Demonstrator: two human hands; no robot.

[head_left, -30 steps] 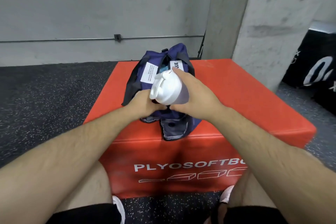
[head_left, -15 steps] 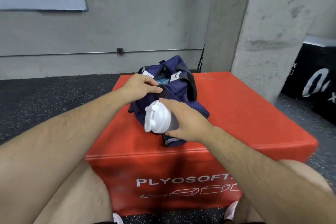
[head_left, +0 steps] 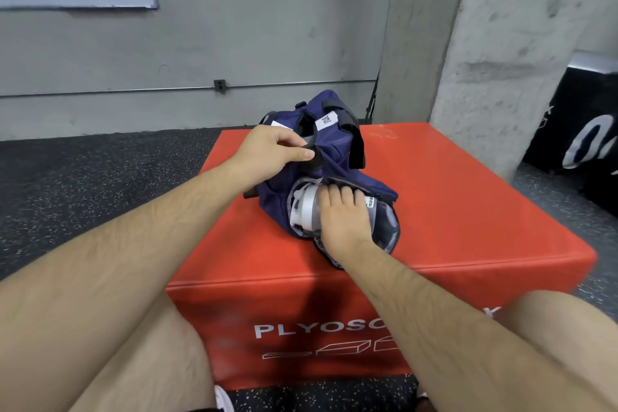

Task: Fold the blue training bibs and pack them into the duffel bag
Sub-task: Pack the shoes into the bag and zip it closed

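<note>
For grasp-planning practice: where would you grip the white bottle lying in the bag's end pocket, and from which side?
Grip the white bottle round its barrel, coming from above through the open end pocket of the duffel bag. It lies on its side, lid to the left, so the barrel faces up; the right hand holds it there.

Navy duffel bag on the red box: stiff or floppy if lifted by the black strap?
Probably floppy: the navy fabric duffel bag slumps and creases on the red plyo box. Lifted by the black strap the left hand pinches, it likely sags. The white plastic bottle under the right hand in its end pocket may weigh that end down.
</note>
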